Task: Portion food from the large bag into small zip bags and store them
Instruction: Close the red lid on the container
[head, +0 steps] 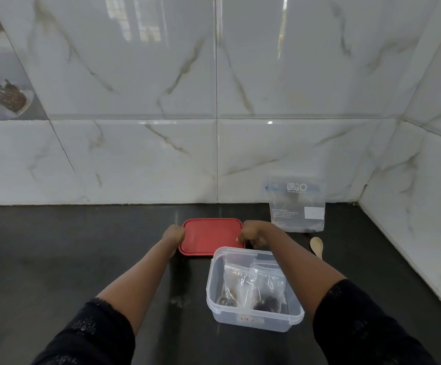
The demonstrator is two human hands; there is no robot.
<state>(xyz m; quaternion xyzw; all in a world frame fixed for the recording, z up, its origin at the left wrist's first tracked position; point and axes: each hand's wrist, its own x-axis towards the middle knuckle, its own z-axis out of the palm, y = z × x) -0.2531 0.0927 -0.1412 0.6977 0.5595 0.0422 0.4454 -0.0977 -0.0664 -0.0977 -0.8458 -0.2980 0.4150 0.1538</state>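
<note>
A red rectangular lid (209, 237) lies on the dark counter beyond a clear plastic container (214, 299). My left hand (174, 234) grips the lid's left edge and my right hand (253, 233) grips its right edge. Inside the container stand two small zip bags (253, 285) with dark food at their bottoms. The large clear bag (297, 204), printed with white lettering, leans against the back wall to the right. My right forearm crosses over the container's right rim.
A wooden spoon (316, 246) lies on the counter (82, 246) right of the lid, in front of the large bag. Marble-look tiled walls close the back and the right side, meeting in a corner at the far right.
</note>
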